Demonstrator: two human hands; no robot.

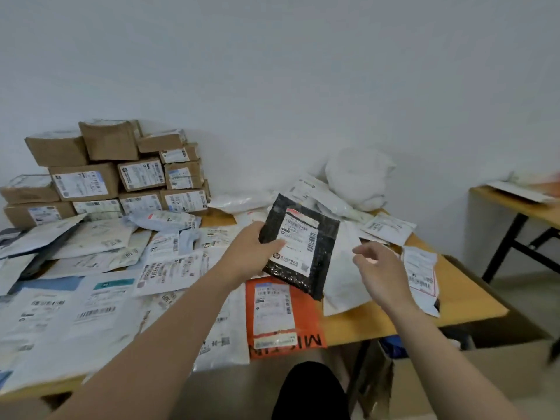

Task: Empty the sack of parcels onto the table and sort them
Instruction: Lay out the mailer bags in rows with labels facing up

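Left hand: grip closed on the flat black plastic mailer with white label, thumb on the label, mailer lifted and tilted above the wooden tabletop.
Right hand: grip wide, fingers spread, holding nothing, just right of the mailer.
Tabletop: white poly mailers overlap, many partly hidden; orange mailer hangs over the near edge.
Back left: stacked brown cardboard boxes.
White crumpled sack: against the wall, contents not visible.
Labels: blurred, unreadable.
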